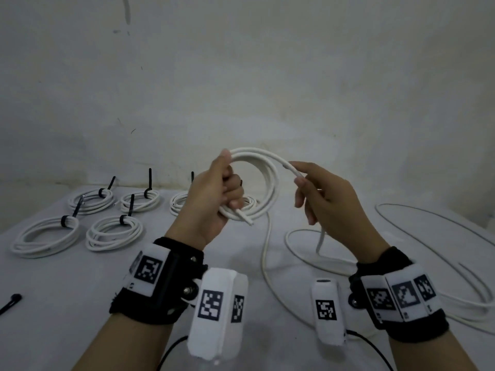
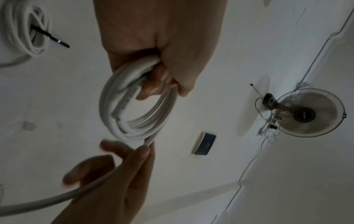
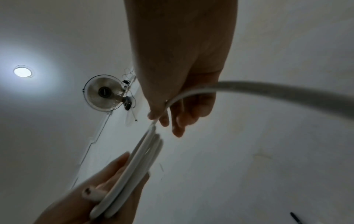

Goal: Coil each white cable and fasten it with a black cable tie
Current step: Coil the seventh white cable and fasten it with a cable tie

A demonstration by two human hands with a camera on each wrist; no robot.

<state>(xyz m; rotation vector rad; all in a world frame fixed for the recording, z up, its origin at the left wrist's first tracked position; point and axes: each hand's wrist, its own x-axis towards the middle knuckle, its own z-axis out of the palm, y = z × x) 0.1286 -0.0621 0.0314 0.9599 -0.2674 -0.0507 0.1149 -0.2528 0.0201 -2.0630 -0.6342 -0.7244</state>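
Left hand (image 1: 214,194) grips white cable (image 1: 263,180) coil above table (image 1: 80,277), fingers curled round loops, keeping them stacked. Right hand (image 1: 329,199) pinches loose run, guiding next loop. Finished tied coils (image 1: 115,231) lie left.

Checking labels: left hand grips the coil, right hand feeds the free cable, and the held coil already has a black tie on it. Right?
Not quite. The coil in the left hand has no black tie yet, as the left wrist view shows. The rest holds: the right hand feeds the free cable.
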